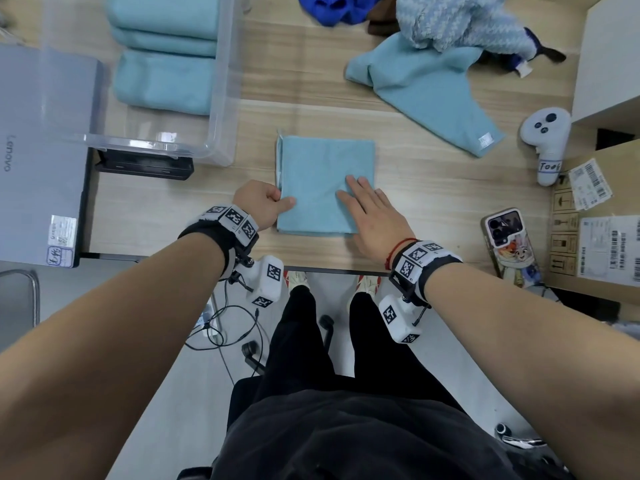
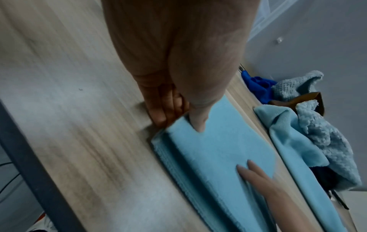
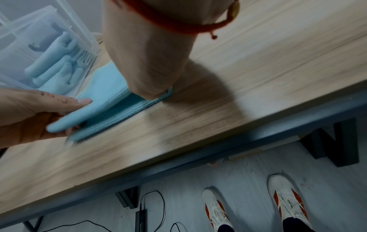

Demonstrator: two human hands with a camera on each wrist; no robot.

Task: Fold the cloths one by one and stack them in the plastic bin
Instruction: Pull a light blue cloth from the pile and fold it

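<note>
A light blue cloth (image 1: 325, 181), folded into a square, lies flat on the wooden table near its front edge. My left hand (image 1: 277, 200) pinches its left edge close to the front corner, thumb on top and fingers tucked beneath (image 2: 163, 116). My right hand (image 1: 360, 195) rests flat on the cloth's front right part with straight fingers (image 2: 250, 171). The clear plastic bin (image 1: 221, 98) stands at the back left and holds a stack of folded blue cloths (image 1: 162, 77). An unfolded blue cloth (image 1: 433, 95) lies at the back right.
A heap of knitted, dark blue and brown cloths (image 1: 450, 19) sits at the far edge. A grey laptop (image 1: 38, 150) lies left of the bin. On the right are a white controller (image 1: 549, 140), a phone (image 1: 512, 244) and a cardboard box (image 1: 599, 220).
</note>
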